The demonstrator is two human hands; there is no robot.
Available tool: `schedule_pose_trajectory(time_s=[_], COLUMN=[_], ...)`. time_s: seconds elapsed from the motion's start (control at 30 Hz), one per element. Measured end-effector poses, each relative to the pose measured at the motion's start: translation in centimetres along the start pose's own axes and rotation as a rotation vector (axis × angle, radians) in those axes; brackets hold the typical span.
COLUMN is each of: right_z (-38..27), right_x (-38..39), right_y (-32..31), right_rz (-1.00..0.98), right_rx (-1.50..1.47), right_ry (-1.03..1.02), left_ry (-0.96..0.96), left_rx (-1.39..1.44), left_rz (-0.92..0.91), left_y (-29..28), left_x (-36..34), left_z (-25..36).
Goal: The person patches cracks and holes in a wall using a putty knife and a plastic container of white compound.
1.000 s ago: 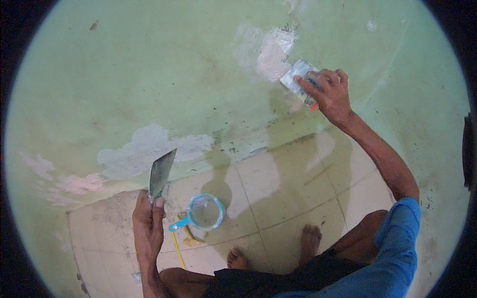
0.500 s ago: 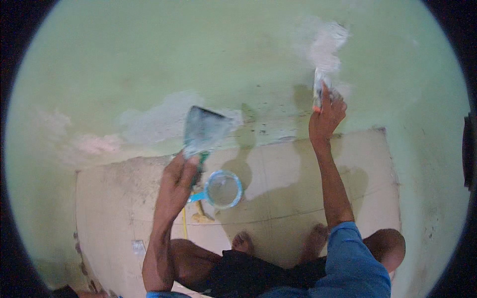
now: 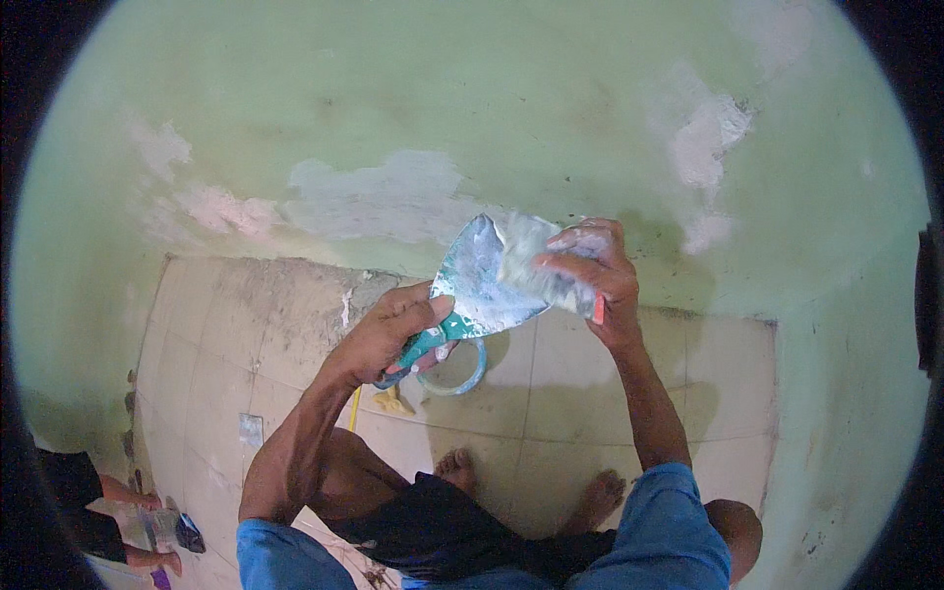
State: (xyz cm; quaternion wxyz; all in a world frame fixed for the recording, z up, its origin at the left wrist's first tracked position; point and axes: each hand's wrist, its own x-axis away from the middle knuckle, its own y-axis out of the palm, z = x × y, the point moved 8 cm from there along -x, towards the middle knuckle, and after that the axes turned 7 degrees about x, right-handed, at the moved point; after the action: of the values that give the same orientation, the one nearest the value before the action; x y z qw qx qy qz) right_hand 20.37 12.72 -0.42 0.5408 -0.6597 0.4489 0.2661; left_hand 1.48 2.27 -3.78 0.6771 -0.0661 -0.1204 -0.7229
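Observation:
My left hand (image 3: 398,334) is closed round the green handle of a wide putty knife (image 3: 467,285), its blade smeared with whitish filler. My right hand (image 3: 595,275) grips a second scraper (image 3: 531,261), coated pale grey, with a red-orange end by the palm. The two blades overlap in front of the wall, near the wall's foot. White and pinkish filler patches (image 3: 379,202) mark the green wall, with another patch (image 3: 703,152) at the upper right. Below my left hand, partly hidden by it and the putty knife, a blue-rimmed round container (image 3: 474,374) stands on the floor.
Pale floor tiles (image 3: 560,393) meet the green wall along a dirty edge. A yellowish object (image 3: 393,398) lies by the container, and a small grey plate-like piece (image 3: 251,430) farther left. Another person's legs (image 3: 123,487) show at the lower left, beside a dark object (image 3: 190,533).
My right hand has come down and left from the upper-right patch, bringing its scraper against the putty knife. The left hand has shifted right, and the view has turned somewhat.

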Motion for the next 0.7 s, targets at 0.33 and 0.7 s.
schedule_pose_trajectory(time_s=[0.33, 0.7], right_z=[7.6, 5.3], right_x=[13.9, 9.8], right_y=[3.0, -3.5], right_rz=[0.447, 0.806], right_rx=[-0.958, -1.227], right_ry=[1.208, 0.908], left_ry=[0.368, 0.399], left_rx=[-0.681, -1.446], left_rz=[0.152, 0.314], left_y=[-0.6, 0.1], left_x=[-2.3, -1.0], left_z=[1.2, 0.0])
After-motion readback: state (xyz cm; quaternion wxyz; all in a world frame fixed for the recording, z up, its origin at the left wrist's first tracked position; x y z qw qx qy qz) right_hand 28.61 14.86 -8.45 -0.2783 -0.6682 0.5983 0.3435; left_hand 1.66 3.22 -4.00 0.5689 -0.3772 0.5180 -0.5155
